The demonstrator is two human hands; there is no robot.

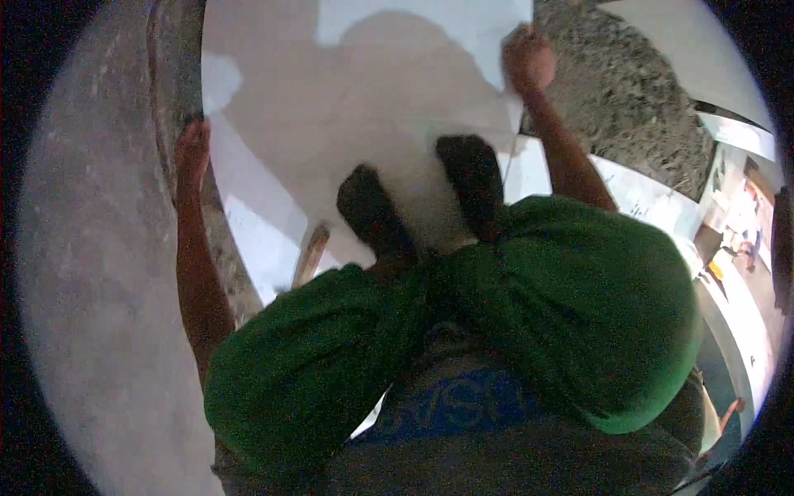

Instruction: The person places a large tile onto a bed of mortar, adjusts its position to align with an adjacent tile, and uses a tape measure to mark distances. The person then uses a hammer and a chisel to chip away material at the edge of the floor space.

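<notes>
Beneath my dark-covered feet (471, 169) is a large white sheet or slab (256, 223), with my shadow across its middle. At its left edge, my left hand (193, 150) is closed, fingers curled; whether it grips the edge or something small cannot be made out. My right hand (529, 62) is farther ahead at the slab's right edge, closed like a fist and slightly blurred. What its fingers hold, if anything, is hidden. A faint seam crosses the white surface between the hands. My knees, in green cloth (579, 306), are bent and spread between my arms.
A grey concrete surface (99, 248) runs along the left. Rough, crumbly grey mortar or soil (628, 99) lies right of the slab. A narrow brown wooden piece (312, 252) lies by my left knee. Brightly lit, cluttered items (740, 223) appear at the far right.
</notes>
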